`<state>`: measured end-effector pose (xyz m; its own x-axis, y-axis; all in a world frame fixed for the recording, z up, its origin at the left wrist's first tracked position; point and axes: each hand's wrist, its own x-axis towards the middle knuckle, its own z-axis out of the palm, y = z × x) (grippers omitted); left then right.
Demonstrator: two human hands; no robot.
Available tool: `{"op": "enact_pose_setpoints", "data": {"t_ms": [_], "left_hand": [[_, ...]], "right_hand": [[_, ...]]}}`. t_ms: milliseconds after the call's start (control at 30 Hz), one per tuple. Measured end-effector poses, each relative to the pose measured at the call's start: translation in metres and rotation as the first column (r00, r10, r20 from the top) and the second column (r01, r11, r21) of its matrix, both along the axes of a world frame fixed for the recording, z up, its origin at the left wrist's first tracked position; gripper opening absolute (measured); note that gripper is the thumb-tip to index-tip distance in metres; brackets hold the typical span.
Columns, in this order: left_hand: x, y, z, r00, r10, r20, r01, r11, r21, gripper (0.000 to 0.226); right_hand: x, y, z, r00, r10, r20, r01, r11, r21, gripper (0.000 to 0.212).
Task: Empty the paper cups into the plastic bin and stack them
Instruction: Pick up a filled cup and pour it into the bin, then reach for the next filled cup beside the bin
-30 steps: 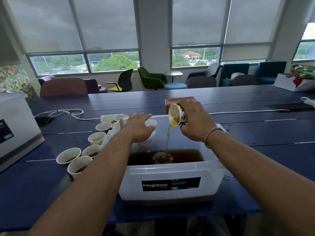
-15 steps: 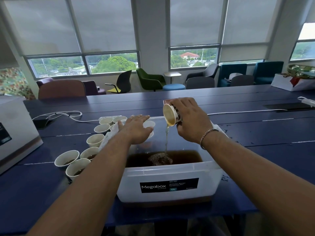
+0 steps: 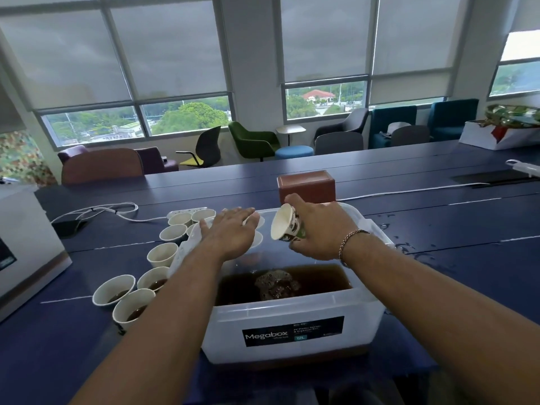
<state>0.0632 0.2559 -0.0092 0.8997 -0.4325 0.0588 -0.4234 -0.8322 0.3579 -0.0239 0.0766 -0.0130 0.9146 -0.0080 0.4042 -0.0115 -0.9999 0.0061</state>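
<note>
Our right hand [image 3: 318, 229], grip curled round the paper cup [image 3: 285, 225], tips it over the plastic bin [image 3: 292, 314], mouth facing left. Our left hand [image 3: 230, 232] rests flat, grip spread, on white cups [image 3: 258, 221] just left of it.

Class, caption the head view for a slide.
Right hand tilts a cup over the bin; left hand lies flat over white cups.
</note>
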Motion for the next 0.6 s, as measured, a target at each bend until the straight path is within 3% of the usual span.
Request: {"op": "enact_pose_setpoints", "data": {"t_ms": [100, 200, 300, 433, 533, 600], "left_hand": [[-0.002, -0.004, 0.003, 0.999, 0.021, 0.035, -0.019, 0.997, -0.072, 0.049], [-0.013, -0.02, 0.022, 0.989, 0.06, 0.134, -0.015, 0.951, -0.307, 0.044], [-0.029, -0.053, 0.049, 0.997, -0.074, 0.036, 0.082, 0.863, -0.498, 0.04], [-0.044, -0.118, 0.071, 0.971, -0.229, -0.064, 0.131, 0.739, -0.661, 0.039], [-0.061, -0.159, 0.07, 0.956, -0.293, -0.026, 0.21, 0.743, -0.635, 0.044], [-0.07, -0.18, 0.063, 0.937, -0.349, 0.023, 0.302, 0.774, -0.556, 0.045]], "right_hand": [[0.0, -0.004, 0.0, 0.998, 0.047, -0.036, -0.039, 0.978, 0.204, 0.07], [0.001, -0.011, 0.005, 0.998, 0.058, 0.023, -0.062, 0.927, 0.37, 0.074], [-0.002, -0.023, 0.022, 0.994, 0.026, 0.107, -0.076, 0.865, 0.495, 0.073], [-0.019, -0.061, 0.046, 0.97, -0.107, 0.22, -0.045, 0.804, 0.592, 0.053], [-0.043, -0.095, 0.051, 0.94, -0.251, 0.232, 0.083, 0.826, 0.558, 0.042], [-0.057, -0.119, 0.041, 0.918, -0.344, 0.196, 0.158, 0.772, 0.615, 0.04]]}}
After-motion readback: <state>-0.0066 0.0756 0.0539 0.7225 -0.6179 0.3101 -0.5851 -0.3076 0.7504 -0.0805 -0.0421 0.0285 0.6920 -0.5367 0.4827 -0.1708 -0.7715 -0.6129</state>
